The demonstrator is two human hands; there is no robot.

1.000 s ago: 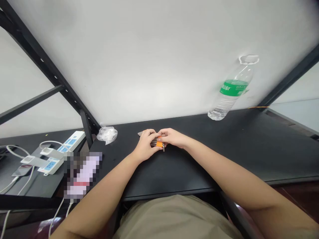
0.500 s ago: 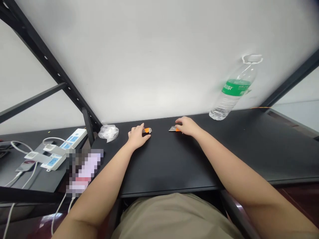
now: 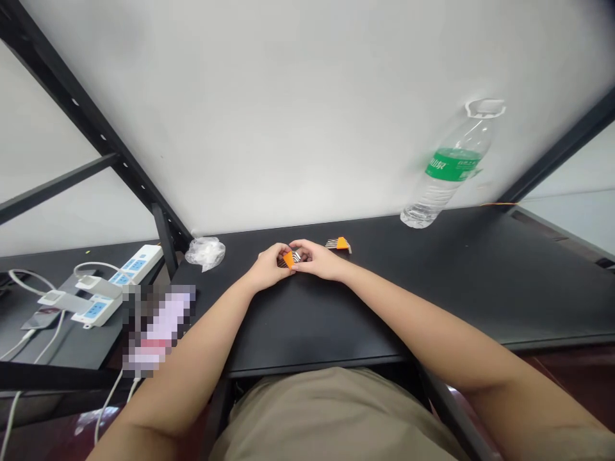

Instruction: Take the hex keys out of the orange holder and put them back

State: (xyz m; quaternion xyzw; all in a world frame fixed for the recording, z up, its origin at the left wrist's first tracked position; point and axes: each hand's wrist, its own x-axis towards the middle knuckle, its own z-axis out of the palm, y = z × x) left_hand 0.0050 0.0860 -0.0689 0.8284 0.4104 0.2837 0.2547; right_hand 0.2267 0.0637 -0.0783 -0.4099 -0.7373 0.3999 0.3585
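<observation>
Between my two hands is a hex key set [image 3: 289, 258], an orange holder with bent metal keys. My left hand [image 3: 270, 267] grips it from the left, fingers curled around its far side and thumb at the near edge. From the right, my right hand [image 3: 321, 261] closes on the same set, thumb and fingertips at the orange holder and the bent key ends. The fingers partly cover the keys. A second hex key set [image 3: 342, 243] in an orange holder lies on the black table [image 3: 317, 326], beyond my right wrist, its straight keys pointing left.
A large clear bottle [image 3: 454, 165] with a green label stands at the back right by the wall. Crumpled clear plastic [image 3: 205, 253] lies at the back left. Left of the table are a power strip [image 3: 118, 285] with white cables and a blurred-out object [image 3: 161, 330].
My right hand has let go of the right hex key set and moved left to the other one. Both hands now hold that set, raised or turned slightly toward me.
</observation>
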